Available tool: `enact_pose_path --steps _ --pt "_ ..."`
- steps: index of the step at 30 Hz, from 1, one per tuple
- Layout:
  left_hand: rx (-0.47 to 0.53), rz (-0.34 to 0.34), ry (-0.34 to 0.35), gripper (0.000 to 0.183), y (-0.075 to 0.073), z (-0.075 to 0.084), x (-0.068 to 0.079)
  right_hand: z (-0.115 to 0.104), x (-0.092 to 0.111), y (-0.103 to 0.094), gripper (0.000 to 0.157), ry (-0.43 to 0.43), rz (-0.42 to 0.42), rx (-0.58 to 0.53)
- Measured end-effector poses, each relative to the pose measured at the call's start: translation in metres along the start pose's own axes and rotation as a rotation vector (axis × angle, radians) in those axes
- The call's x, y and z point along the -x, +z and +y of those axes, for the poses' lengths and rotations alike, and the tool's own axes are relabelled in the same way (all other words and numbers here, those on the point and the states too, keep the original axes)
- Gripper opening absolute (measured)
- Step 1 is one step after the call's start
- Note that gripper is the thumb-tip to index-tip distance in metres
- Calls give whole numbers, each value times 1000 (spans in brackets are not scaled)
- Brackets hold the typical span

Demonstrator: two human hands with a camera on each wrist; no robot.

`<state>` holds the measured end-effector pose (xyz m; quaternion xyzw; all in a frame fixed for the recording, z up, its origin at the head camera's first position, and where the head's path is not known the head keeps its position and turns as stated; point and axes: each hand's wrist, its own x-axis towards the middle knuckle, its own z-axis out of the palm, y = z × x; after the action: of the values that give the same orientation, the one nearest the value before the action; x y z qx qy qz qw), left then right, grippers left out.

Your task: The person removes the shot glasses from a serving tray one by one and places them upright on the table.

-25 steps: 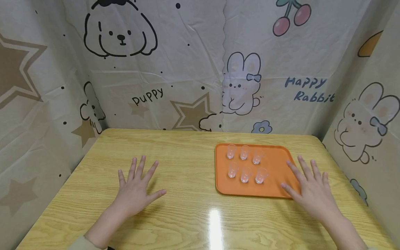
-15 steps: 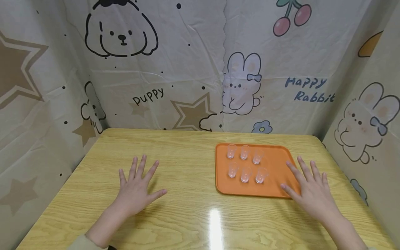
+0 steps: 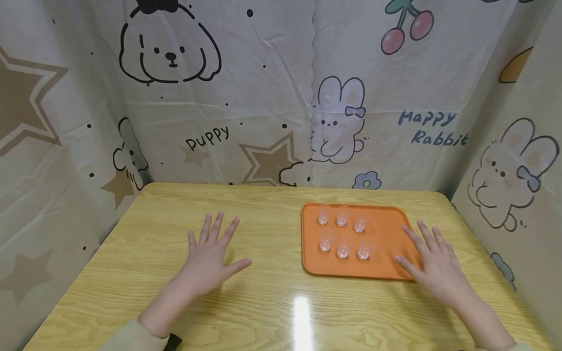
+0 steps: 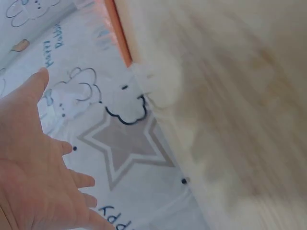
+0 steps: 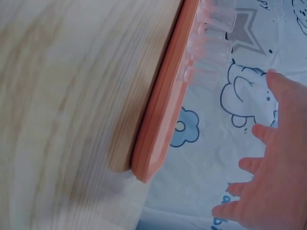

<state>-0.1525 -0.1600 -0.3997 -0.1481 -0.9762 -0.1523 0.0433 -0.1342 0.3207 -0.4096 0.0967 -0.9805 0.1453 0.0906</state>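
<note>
Six clear cups (image 3: pixel 343 249) are standing on the orange tray (image 3: pixel 388 243) in two rows of three, bunching toward the tray's left edge. The tray's sitting on the right half of the worktop (image 3: pixel 246 317), fairly near the back edge, so I'm getting a decent look at it from the head cam.

What's changing: the left hand (image 3: pixel 208 265) is drifting inward, toward the tray's left edge, compared with half a second ago. It's still staying well apart from the tray though, hovering over the left half of the worktop, fingers spreading wide and gripping nothing. The right hand (image 3: pixel 439 268) is barely budging. It's hanging by the tray's right edge, thumb and index overlapping that edge in the head view, but the right wrist cam is showing a gap, so I'm reading it as not touching. Also released, fingers spreading, holding zip.

Cups and tray aren't shifting on the worktop; everything's just dipping a touch lower in the head view, which I'm putting down to that camera tilting. So as I'm judging it, the left hand is only closing in and no cup is being handled yet. Printed cloth (image 3: pixel 272 73) is hanging behind the back edge.
</note>
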Motion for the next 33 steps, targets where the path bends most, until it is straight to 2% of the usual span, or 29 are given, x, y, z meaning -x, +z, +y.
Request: enact_pose_path --steps 9,16,24,33 --pt "93 9 68 93 9 37 -30 10 -12 0 77 26 -65 -127" --pt "179 -22 134 97 26 66 -53 18 -20 6 81 26 -136 -219" --pt "312 -41 226 104 51 93 -77 37 -21 18 90 32 -232 -184" --pt "456 -112 231 89 69 114 -100 58 -19 29 91 -7 -258 -148"
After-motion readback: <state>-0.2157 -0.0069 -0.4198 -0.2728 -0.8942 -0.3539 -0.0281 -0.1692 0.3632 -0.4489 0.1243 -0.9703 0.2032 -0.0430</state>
